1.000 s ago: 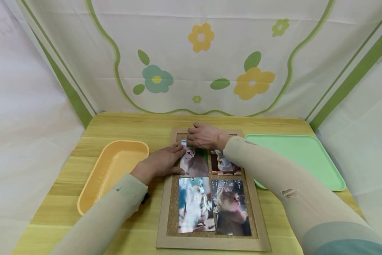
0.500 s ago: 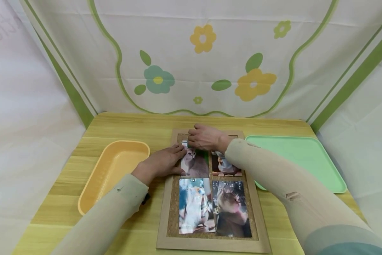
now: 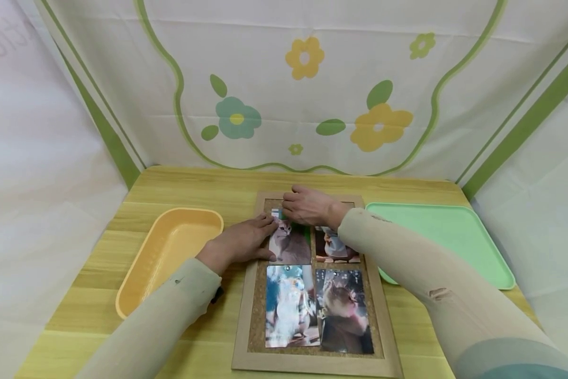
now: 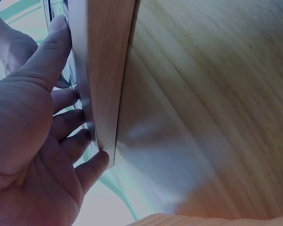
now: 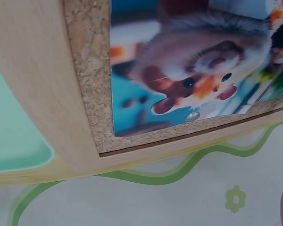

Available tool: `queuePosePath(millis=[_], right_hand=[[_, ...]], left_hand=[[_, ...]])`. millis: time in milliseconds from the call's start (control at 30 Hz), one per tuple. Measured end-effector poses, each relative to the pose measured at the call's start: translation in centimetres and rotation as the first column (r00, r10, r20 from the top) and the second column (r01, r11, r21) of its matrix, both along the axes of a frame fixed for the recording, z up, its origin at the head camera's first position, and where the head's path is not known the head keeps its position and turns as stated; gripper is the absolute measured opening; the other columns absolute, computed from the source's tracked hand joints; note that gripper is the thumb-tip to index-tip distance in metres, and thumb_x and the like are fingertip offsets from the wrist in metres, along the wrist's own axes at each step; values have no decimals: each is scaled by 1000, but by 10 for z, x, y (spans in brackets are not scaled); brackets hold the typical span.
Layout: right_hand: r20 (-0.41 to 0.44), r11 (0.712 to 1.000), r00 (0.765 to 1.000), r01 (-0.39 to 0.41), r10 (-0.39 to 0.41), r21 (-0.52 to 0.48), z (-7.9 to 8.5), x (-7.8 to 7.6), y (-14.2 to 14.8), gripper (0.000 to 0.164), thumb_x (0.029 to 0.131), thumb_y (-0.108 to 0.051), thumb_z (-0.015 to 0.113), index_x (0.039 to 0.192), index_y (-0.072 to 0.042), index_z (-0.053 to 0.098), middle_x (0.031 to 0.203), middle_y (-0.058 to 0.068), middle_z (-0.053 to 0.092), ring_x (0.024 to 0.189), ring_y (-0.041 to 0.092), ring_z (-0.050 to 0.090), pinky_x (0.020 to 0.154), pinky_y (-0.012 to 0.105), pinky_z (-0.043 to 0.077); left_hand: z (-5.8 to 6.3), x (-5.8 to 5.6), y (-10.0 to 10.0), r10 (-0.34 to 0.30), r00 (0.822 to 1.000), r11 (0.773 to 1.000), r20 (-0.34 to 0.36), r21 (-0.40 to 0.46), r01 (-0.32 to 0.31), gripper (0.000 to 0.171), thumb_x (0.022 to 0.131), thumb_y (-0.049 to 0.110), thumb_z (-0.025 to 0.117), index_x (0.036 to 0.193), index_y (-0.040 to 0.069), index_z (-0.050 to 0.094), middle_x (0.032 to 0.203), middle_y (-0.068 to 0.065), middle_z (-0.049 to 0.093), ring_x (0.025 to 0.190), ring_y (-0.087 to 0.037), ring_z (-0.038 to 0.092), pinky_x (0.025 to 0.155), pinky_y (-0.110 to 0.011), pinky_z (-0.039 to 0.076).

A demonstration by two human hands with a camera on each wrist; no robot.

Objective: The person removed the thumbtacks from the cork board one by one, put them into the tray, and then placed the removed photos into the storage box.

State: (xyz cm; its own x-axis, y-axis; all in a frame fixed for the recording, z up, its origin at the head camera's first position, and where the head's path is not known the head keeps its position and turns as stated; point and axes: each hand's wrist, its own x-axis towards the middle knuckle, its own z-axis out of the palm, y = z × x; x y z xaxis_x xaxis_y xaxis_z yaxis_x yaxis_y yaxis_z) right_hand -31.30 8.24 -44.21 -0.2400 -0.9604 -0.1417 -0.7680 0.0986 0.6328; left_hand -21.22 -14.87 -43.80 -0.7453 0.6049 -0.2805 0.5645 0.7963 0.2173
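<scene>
A cork board with a wooden frame [image 3: 312, 362] lies on the table, bearing several animal photos. My left hand [image 3: 246, 239] rests its extended fingers along the left edge of the upper left cat photo [image 3: 290, 247]; the left wrist view shows its fingertips against the frame's side [image 4: 101, 70]. At that photo's top, my right hand [image 3: 309, 206] has its fingers bent down onto the board; whether they pinch anything I cannot tell. Silver pins sit atop the lower left photo [image 3: 290, 310], the lower right cat photo [image 3: 345, 321] and the upper right hamster photo [image 5: 193, 61].
An orange tray [image 3: 170, 258] stands left of the board. On the right, a flat mint green tray [image 3: 445, 231] lies close to the frame, partly under my right sleeve [image 3: 407, 252]. Behind the table's far edge hangs a white cloth [image 3: 274, 95] printed with flowers.
The head view has shifted very slightly. Both hands stay in the same places on the board, and the photos and trays have not moved.
</scene>
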Motion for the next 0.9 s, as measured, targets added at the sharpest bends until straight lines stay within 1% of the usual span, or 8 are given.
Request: queuePosePath(millis=[100,300,533,800,900], right_hand=[[5,1000,1000,4,-4,-6,-1,-1,1,31,114,-37,47,121,-14,65,117,2,67,101,22,52,86,40,41],[64,998,997,54,-53,-21,-3,-4,4,26,115,-31,45,121,-13,63,122,3,68,107,24,55,92,41,45],[96,994,992,85,-79,-62,-4,-6,6,23,114,-23,46,121,-11,64,122,5,68,104,24,55,88,40,44],[98,995,993,78,-71,-67,-4,-6,5,23,114,-23,45,117,-10,64,118,5,68,101,24,54,86,39,43],[95,995,993,74,-68,-62,-3,-6,5,23,115,-23,45,117,-10,63,118,6,68,103,25,56,91,41,45]], left_hand=[[-1,-1,0,-3,1000,1000,-4,-8,3,90,100,60,63,167,9,30,174,-12,25,162,-33,20,129,-47,29],[-2,-1,2,-12,1000,1000,-8,-13,11,90,100,61,62,167,9,30,174,-12,25,162,-33,20,129,-47,29],[-2,-3,3,-12,1000,1000,-4,-6,12,90,101,59,63,167,8,30,174,-11,25,163,-33,19,129,-47,28],[-3,-3,3,-6,1000,1000,6,-11,6,90,101,61,62,168,10,28,175,-10,24,163,-32,18,129,-46,28],[-3,-4,3,-2,1000,1000,5,-7,2,91,100,61,62,168,11,28,175,-10,23,163,-31,18,129,-46,29]])
